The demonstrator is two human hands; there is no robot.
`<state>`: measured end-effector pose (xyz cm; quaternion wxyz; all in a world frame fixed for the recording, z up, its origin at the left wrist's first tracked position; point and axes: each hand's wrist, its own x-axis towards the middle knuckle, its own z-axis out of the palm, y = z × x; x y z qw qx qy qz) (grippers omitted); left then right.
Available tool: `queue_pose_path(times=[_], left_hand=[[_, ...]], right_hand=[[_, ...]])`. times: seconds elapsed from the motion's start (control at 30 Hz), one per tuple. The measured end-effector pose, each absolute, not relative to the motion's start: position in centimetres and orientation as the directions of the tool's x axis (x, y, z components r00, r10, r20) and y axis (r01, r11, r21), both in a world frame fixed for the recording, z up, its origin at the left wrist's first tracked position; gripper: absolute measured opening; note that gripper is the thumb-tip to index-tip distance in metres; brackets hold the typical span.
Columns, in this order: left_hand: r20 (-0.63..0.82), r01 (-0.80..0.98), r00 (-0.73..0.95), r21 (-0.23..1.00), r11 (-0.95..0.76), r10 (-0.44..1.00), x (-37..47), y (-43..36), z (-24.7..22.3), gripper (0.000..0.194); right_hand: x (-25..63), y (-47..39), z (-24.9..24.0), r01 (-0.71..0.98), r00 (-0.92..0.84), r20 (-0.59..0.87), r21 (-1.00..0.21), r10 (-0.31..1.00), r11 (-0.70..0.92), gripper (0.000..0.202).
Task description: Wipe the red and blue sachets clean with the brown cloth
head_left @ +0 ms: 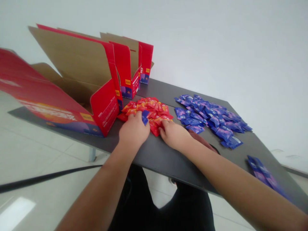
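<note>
My left hand (135, 128) is closed around a blue sachet (145, 117), part of which sticks out beside the fingers. It rests against the near left side of a heap of red sachets (150, 106). On the near right side of that heap, my right hand (173, 133) has its fingers curled onto a red sachet (154, 127); its fingertips are partly hidden. To the right lies a spread-out pile of blue and purple sachets (209, 115), apart from the red heap.
A large red carton (106, 106) with raised flaps stands at the left, near the table (166, 157) edge. Behind it are more open red cartons (124, 69). Long purple packets (262, 173) lie at the right edge. A brown item (201, 138) sits partly behind my right forearm.
</note>
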<state>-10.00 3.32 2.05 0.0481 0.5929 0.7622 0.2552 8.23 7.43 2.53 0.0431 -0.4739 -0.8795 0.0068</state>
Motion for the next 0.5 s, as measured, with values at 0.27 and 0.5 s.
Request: queue_pose_path(times=[0.27, 0.5], left_hand=[[0.268, 0.812, -0.28, 0.579, 0.078, 0.922, -10.4, 4.1, 1.8, 0.045], [0.33, 0.791, -0.273, 0.611, 0.016, 0.904, -10.1, 3.0, 1.8, 0.038]], right_hand=[[8.7, 7.9, 1.1, 0.641, -0.699, 0.209, -0.241, 0.684, 0.729, 0.048], [9.6, 8.1, 0.0, 0.722, -0.55, 0.288, -0.308, 0.784, 0.62, 0.049]])
